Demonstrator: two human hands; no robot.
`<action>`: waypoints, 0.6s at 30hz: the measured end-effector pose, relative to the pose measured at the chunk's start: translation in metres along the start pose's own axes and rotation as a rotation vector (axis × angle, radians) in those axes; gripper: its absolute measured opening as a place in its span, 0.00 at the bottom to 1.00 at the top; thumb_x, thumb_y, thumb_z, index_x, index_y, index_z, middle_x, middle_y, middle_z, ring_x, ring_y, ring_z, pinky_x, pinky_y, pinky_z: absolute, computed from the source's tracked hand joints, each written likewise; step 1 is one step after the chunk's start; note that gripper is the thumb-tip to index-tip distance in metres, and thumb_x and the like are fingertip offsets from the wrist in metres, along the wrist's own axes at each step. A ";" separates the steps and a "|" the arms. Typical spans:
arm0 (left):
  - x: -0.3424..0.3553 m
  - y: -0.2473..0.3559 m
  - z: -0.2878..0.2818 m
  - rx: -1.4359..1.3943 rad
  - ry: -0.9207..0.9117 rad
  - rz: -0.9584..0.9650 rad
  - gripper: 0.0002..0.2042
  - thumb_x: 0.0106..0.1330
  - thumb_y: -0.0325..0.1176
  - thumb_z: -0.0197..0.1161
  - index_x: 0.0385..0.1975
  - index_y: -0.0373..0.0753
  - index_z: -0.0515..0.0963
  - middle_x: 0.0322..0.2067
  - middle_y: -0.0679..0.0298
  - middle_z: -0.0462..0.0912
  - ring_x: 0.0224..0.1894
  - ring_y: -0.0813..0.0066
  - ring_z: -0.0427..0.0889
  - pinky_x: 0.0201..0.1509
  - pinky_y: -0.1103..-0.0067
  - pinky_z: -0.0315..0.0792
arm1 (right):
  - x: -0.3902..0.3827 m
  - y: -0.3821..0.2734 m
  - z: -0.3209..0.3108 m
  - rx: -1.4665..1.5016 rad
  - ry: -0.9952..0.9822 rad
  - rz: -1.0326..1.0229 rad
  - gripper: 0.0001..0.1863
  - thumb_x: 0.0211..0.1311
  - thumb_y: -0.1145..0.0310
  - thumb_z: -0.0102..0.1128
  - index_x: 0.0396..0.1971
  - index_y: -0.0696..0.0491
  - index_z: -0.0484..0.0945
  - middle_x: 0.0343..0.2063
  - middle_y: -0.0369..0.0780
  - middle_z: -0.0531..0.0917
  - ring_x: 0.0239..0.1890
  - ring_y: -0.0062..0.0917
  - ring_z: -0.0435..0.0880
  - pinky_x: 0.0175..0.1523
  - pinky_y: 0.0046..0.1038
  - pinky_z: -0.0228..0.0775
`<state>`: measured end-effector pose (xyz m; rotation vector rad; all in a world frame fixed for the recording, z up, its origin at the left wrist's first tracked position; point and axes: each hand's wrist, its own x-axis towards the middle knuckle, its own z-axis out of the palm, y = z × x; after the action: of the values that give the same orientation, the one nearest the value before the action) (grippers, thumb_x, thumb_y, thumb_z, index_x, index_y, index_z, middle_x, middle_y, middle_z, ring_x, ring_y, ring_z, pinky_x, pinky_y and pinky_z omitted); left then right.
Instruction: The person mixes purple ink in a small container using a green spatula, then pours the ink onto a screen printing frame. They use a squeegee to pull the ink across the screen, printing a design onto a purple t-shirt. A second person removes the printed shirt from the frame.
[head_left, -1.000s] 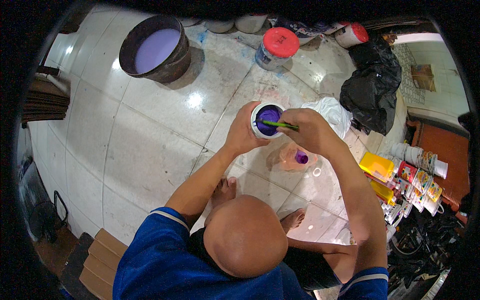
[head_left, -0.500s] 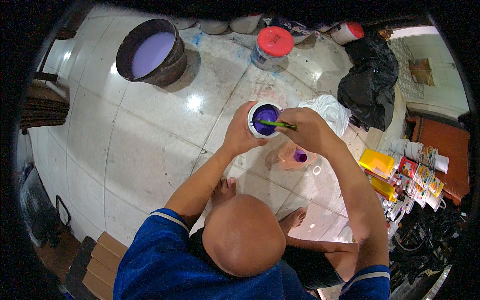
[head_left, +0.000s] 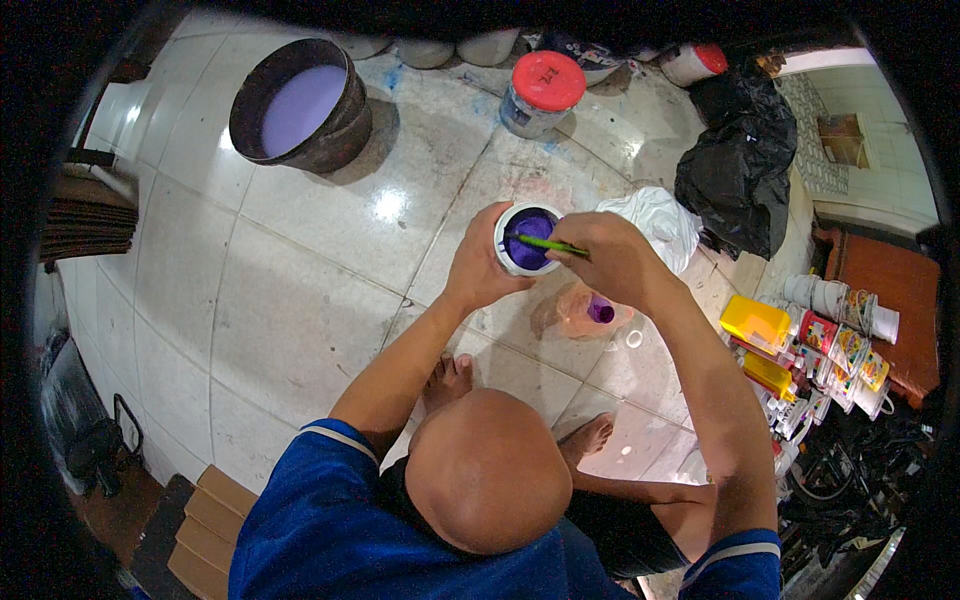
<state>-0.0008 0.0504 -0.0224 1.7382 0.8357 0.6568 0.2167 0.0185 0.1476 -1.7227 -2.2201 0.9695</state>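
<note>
A small white tub (head_left: 505, 262) of deep purple paint (head_left: 528, 228) is in front of me. My left hand (head_left: 482, 258) is closed around its left side. Between the fingers of my right hand (head_left: 607, 255) is a green stick (head_left: 545, 243), its far end dipping into the paint. Just below the tub, on the floor, lies a thin orange-tinted plastic bag (head_left: 574, 312) beside a small purple container (head_left: 601, 313). A white ring (head_left: 634, 339) lies near it.
A dark bucket (head_left: 352, 125) of lilac liquid stands far left. A red-lidded pail (head_left: 548, 82) stands ahead. White cloth or plastic (head_left: 655, 225) and a black bag (head_left: 735, 185) lie to the right, with yellow containers (head_left: 755, 324) and stacked tubs (head_left: 835, 350) nearer. Cardboard (head_left: 205, 530) is at lower left.
The green stick has shifted slightly within the paint, with my right hand moving a little left. My left hand keeps its hold on the tub.
</note>
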 end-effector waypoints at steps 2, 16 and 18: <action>-0.001 0.000 0.000 -0.005 0.004 0.001 0.57 0.38 0.38 0.90 0.74 0.42 0.64 0.68 0.55 0.72 0.72 0.53 0.73 0.77 0.64 0.67 | 0.000 -0.001 -0.001 -0.048 0.004 0.071 0.11 0.68 0.60 0.67 0.34 0.53 0.84 0.34 0.49 0.86 0.40 0.51 0.86 0.44 0.49 0.76; -0.010 -0.008 0.005 0.042 0.079 0.104 0.57 0.38 0.35 0.91 0.74 0.44 0.65 0.70 0.53 0.72 0.73 0.51 0.72 0.78 0.62 0.66 | -0.010 -0.003 0.005 -0.124 0.094 0.001 0.10 0.65 0.60 0.69 0.31 0.52 0.85 0.30 0.46 0.86 0.38 0.48 0.87 0.43 0.46 0.77; -0.011 -0.008 0.006 0.028 0.070 0.117 0.57 0.38 0.36 0.91 0.74 0.43 0.65 0.70 0.53 0.72 0.73 0.51 0.72 0.78 0.62 0.66 | -0.012 -0.004 0.006 -0.151 0.082 0.021 0.10 0.65 0.60 0.69 0.30 0.52 0.85 0.30 0.46 0.86 0.37 0.47 0.87 0.44 0.46 0.77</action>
<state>-0.0043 0.0398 -0.0320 1.8086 0.7987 0.7912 0.2140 0.0043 0.1484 -1.8163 -2.2795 0.7371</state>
